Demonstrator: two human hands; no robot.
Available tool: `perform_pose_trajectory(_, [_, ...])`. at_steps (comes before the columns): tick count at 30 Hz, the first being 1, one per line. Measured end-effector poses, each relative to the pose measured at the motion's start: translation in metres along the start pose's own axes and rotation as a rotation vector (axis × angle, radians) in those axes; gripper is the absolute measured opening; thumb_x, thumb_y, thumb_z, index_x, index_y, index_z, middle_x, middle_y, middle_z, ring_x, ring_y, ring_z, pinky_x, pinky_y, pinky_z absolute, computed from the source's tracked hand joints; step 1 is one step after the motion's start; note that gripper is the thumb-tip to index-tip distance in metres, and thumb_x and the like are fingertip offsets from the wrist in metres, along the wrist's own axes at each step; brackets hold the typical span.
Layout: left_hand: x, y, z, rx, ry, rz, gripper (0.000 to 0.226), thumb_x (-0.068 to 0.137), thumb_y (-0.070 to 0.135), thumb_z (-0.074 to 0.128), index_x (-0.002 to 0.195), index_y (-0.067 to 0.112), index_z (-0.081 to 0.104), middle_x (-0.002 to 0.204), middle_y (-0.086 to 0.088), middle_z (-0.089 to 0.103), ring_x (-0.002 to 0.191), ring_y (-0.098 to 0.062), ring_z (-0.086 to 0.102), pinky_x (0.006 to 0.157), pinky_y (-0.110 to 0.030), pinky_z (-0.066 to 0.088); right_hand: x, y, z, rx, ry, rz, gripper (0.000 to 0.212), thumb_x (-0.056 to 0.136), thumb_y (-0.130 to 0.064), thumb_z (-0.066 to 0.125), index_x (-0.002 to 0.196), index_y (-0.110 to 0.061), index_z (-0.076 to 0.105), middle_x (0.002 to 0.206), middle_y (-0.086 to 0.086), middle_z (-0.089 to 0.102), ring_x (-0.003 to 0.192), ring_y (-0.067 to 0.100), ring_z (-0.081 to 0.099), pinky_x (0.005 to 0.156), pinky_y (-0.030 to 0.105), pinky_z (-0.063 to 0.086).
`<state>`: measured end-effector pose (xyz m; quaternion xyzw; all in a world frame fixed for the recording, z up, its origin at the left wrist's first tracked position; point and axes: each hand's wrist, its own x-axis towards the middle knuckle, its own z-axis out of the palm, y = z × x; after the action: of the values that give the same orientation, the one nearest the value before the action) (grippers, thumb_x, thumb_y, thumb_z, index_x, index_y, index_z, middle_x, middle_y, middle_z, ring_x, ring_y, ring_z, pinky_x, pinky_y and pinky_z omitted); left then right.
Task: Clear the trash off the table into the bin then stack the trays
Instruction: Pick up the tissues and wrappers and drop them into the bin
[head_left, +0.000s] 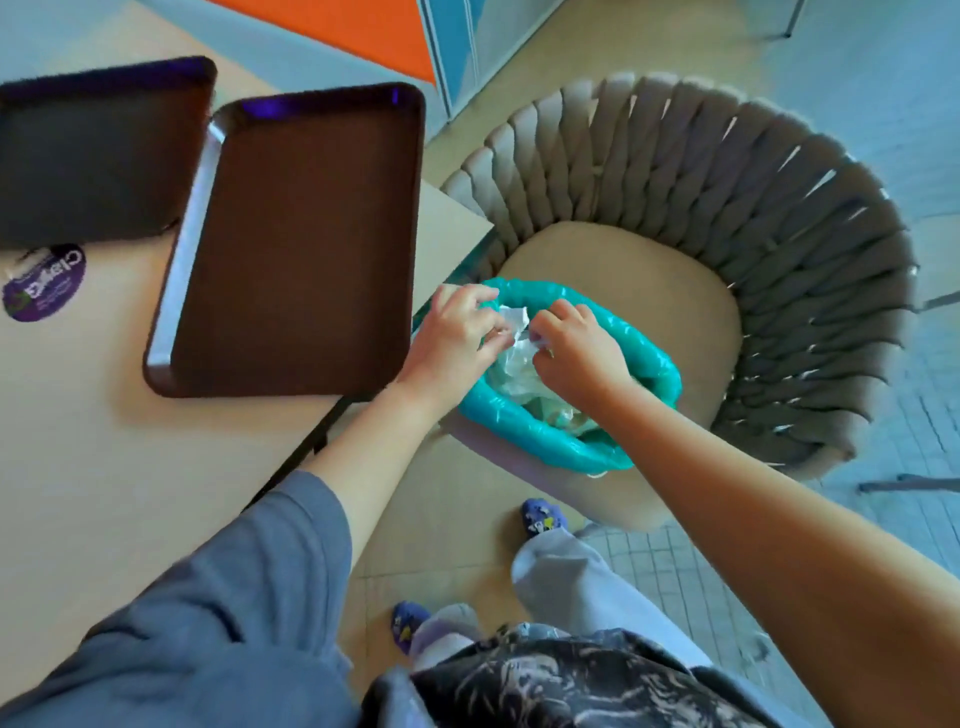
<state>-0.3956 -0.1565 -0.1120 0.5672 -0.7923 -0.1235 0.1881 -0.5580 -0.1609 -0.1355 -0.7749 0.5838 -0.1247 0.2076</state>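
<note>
A bin with a teal liner stands on the seat of a chair beside the table. Both hands are over its mouth. My left hand and my right hand each pinch a crumpled white piece of trash between them, just above more clear and white trash inside the bin. Two brown trays lie side by side on the table: one near the table's right edge, the other at the far left, partly cut off by the frame.
A purple round sticker is on the beige table below the left tray. The grey woven chair curves round the bin. My legs and blue shoes are on the tiled floor below.
</note>
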Motion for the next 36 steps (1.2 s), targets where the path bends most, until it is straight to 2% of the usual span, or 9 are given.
perform_pose_trajectory(4, [0.012,0.003,0.041,-0.032,-0.170,-0.064,0.015,0.084,0.018,0.065,0.092,0.005,0.066,0.099,-0.014,0.058,0.095,-0.030,0.052,0.078,-0.041,0.047,-0.014,0.043,0.020,0.009,0.002,0.081,0.026,0.078,-0.001,0.056,0.101,-0.007,0.063,0.094,0.014,0.061,0.092,0.036,0.050,0.068,0.045,0.048])
perform_pose_trajectory(11, [0.019,-0.009,0.094,-0.037,-0.453,-0.173,0.010,0.086,0.006,0.059,0.083,-0.002,0.061,0.097,-0.018,0.056,0.089,-0.034,0.055,0.081,-0.042,0.046,-0.031,0.079,0.053,0.086,-0.204,0.168,0.023,0.080,0.008,0.049,0.094,0.001,0.067,0.102,0.020,0.053,0.094,0.034,0.045,0.074,0.043,0.044])
perform_pose_trajectory(17, [0.015,-0.007,0.112,0.275,-0.898,-0.152,0.025,0.087,0.016,0.045,0.098,0.012,0.068,0.107,-0.011,0.063,0.105,-0.032,0.054,0.089,-0.039,0.037,-0.035,0.078,0.064,0.056,-0.444,0.205,0.029,0.077,0.002,0.050,0.100,-0.004,0.066,0.106,0.016,0.061,0.101,0.034,0.055,0.086,0.036,0.046])
perform_pose_trajectory(20, [0.015,-0.003,0.110,0.309,-1.002,-0.138,0.030,0.084,0.012,0.037,0.096,0.017,0.064,0.113,-0.007,0.062,0.109,-0.028,0.051,0.085,-0.044,0.029,-0.030,0.075,0.059,0.010,-0.500,0.198,0.027,0.080,-0.002,0.050,0.103,-0.005,0.064,0.108,0.015,0.060,0.105,0.033,0.053,0.087,0.033,0.044])
perform_pose_trajectory(22, [0.016,0.000,0.102,0.271,-0.957,-0.176,0.028,0.083,0.010,0.039,0.096,0.015,0.063,0.117,-0.007,0.061,0.110,-0.030,0.051,0.092,-0.044,0.032,-0.028,0.071,0.054,-0.025,-0.457,0.202,0.028,0.082,0.000,0.046,0.104,-0.003,0.062,0.110,0.017,0.056,0.106,0.033,0.047,0.083,0.034,0.043])
perform_pose_trajectory(24, [0.014,0.002,0.088,0.171,-0.848,-0.254,0.035,0.084,0.010,0.042,0.108,0.018,0.065,0.123,-0.009,0.058,0.112,-0.034,0.049,0.097,-0.041,0.038,-0.026,0.065,0.048,-0.042,-0.341,0.231,0.031,0.081,0.002,0.043,0.106,-0.003,0.062,0.111,0.016,0.051,0.104,0.032,0.043,0.078,0.036,0.043])
perform_pose_trajectory(27, [0.007,-0.002,0.065,0.031,-0.674,-0.338,0.037,0.082,0.010,0.043,0.111,0.020,0.064,0.121,-0.011,0.058,0.109,-0.036,0.051,0.093,-0.045,0.045,-0.020,0.053,0.037,-0.119,-0.170,0.178,0.032,0.078,0.001,0.045,0.104,-0.004,0.063,0.114,0.013,0.053,0.102,0.033,0.044,0.086,0.039,0.039])
perform_pose_trajectory(30, [-0.002,-0.004,0.041,-0.011,-0.532,-0.258,0.034,0.081,0.006,0.043,0.107,0.011,0.064,0.116,-0.009,0.060,0.107,-0.033,0.052,0.092,-0.047,0.046,-0.013,0.034,0.023,-0.155,-0.086,0.106,0.034,0.079,-0.002,0.046,0.108,-0.005,0.063,0.124,0.013,0.052,0.114,0.034,0.042,0.099,0.041,0.031])
perform_pose_trajectory(36, [-0.024,-0.006,-0.027,-0.056,-0.105,-0.136,0.031,0.083,-0.002,0.048,0.109,0.001,0.066,0.115,-0.017,0.063,0.107,-0.032,0.054,0.098,-0.040,0.042,0.002,-0.038,0.004,-0.161,0.013,-0.065,0.038,0.082,-0.005,0.048,0.119,-0.005,0.058,0.131,0.017,0.050,0.123,0.037,0.040,0.103,0.046,0.029])
